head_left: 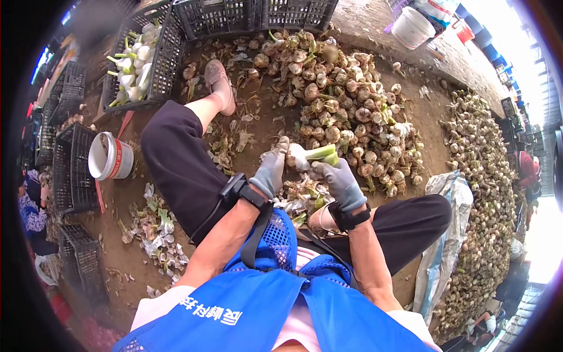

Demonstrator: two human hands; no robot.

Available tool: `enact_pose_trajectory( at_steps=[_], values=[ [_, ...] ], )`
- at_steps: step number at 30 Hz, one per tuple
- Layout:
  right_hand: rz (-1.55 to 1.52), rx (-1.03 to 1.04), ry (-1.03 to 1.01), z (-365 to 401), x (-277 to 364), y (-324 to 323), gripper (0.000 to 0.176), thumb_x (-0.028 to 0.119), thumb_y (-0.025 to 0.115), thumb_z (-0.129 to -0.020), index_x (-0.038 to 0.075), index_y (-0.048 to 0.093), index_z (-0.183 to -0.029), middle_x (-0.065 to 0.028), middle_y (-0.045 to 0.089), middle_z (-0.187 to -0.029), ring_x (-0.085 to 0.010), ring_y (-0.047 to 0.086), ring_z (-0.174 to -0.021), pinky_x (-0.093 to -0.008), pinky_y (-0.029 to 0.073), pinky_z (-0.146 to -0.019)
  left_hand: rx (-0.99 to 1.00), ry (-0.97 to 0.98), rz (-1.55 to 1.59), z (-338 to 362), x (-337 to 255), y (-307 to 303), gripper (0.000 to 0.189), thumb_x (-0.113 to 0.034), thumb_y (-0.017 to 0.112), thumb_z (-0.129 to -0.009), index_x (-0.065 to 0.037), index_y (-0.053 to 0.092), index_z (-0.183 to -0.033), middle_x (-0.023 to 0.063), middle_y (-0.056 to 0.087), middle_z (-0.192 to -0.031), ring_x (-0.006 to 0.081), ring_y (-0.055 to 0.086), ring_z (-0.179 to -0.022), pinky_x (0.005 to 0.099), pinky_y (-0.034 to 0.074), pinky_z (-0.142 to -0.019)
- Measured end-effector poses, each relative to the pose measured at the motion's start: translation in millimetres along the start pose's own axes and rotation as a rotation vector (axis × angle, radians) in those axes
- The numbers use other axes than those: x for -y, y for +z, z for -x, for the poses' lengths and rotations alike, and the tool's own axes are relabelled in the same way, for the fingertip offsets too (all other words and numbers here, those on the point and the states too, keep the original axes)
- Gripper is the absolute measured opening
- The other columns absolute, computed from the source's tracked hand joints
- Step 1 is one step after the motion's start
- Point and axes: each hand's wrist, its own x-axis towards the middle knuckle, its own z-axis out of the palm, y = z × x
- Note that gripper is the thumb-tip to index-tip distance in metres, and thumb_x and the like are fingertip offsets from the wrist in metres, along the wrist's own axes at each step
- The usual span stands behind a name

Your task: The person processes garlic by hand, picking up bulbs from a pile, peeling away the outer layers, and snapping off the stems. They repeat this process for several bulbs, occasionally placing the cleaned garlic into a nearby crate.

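Note:
Between my gloved hands is a white garlic bulb (297, 157) with a green stem pointing right. My left hand (272, 169) has its fingers closed against the bulb's left side. My right hand (341, 180) grips the green stem (322, 154) near its cut end. Just beyond both hands lies a big pile of unpeeled garlic (346, 111), brownish and dirty. Loose white skins (299, 193) are scattered on the ground below the bulb, between my legs.
A black crate (167, 67) at the upper left holds peeled white garlic with green stems. A white bucket (120, 159) stands left of my knee. At right are a plastic sack (443, 234) and a long garlic heap (484, 217). Skins litter the left floor.

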Motion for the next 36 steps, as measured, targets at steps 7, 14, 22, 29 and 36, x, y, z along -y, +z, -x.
enact_pose_trajectory(
  at_steps=[7, 14, 22, 29, 36],
  values=[
    [-0.169, -0.166, -0.068, -13, -18, 10, 0.016, 0.006, 0.06, -0.081, -0.003, 0.06, -0.094, -0.005, 0.063, -0.082, -0.0109, 0.06, -0.067, -0.0236, 0.049, -0.06, -0.136, 0.212, -0.02, 13, -12, 28, 0.04, -0.036, 0.039, -0.095, -0.002, 0.051, -0.113, 0.0065, 0.059, -0.095, 0.0125, 0.057, -0.082, 0.0261, 0.049, -0.071],
    [-0.085, -0.21, -0.288, -10, -12, 7, 0.015, 0.003, 0.056, -0.082, -0.005, 0.061, -0.093, -0.006, 0.064, -0.083, -0.0104, 0.061, -0.07, -0.0227, 0.05, -0.066, -0.16, 0.634, -0.653, 22, -20, 53, 0.045, -0.035, 0.054, -0.089, 0.001, 0.046, -0.115, 0.0025, 0.053, -0.092, 0.0066, 0.05, -0.078, 0.02, 0.045, -0.068],
    [-0.221, -0.206, -0.186, -25, -49, -15, 0.015, 0.001, 0.049, -0.075, -0.004, 0.062, -0.082, -0.008, 0.063, -0.073, -0.0129, 0.06, -0.059, -0.0247, 0.049, -0.051, -0.099, -0.275, -0.222, 15, -25, 26, 0.061, -0.055, 0.028, -0.091, -0.003, 0.057, -0.104, 0.0037, 0.062, -0.072, 0.0107, 0.054, -0.047, 0.0184, 0.038, -0.035],
    [0.233, -0.357, -0.319, -2, -22, 12, 0.01, -0.001, 0.053, -0.074, -0.001, 0.062, -0.076, -0.0046, 0.06, -0.067, -0.0109, 0.055, -0.056, -0.0247, 0.043, -0.051, -0.124, 0.244, -0.579, 8, -10, 27, 0.031, -0.021, 0.063, -0.084, 0.004, 0.057, -0.101, 0.0071, 0.055, -0.092, 0.0128, 0.054, -0.078, 0.0255, 0.046, -0.068],
    [0.25, -0.256, -0.4, -6, -29, -1, 0.01, 0.001, 0.051, -0.07, -0.001, 0.06, -0.073, -0.0096, 0.058, -0.063, -0.0162, 0.055, -0.059, -0.0299, 0.044, -0.055, -0.023, 0.011, -0.856, 22, -35, 37, 0.021, -0.013, 0.062, -0.081, 0.002, 0.06, -0.095, 0.0033, 0.058, -0.08, 0.0079, 0.052, -0.064, 0.0222, 0.045, -0.057]
  ],
)
